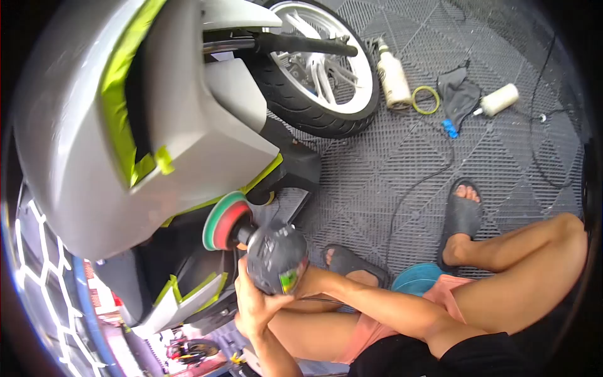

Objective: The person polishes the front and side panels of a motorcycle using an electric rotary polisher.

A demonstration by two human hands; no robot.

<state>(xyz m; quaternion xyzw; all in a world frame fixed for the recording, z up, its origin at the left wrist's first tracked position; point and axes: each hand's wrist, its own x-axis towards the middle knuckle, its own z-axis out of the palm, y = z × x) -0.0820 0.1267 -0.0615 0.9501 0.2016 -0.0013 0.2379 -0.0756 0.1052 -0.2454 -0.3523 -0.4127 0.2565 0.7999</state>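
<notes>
A dark polisher (276, 254) with a round green-and-red pad (227, 221) is held up in front of me. My left hand (252, 303) wraps around its body from the near side. Behind the machine, my right hand (309, 284) is closed on it, its fingers mostly hidden. The pad faces a silver-grey motorcycle body panel (201, 169), close to its lower edge; whether they touch I cannot tell. Yellow-green masking tape (116, 94) lines a dark opening in the bodywork, and more tape runs along the panel's lower edge.
The motorcycle's wheel (317, 69) is at the top. On the grey floor tiles lie a large bottle (394, 75), a tape roll (426, 100), a dark cloth (458, 91), a small white bottle (500, 99) and a cable (411, 183). A blue-green round item (414, 279) is below me.
</notes>
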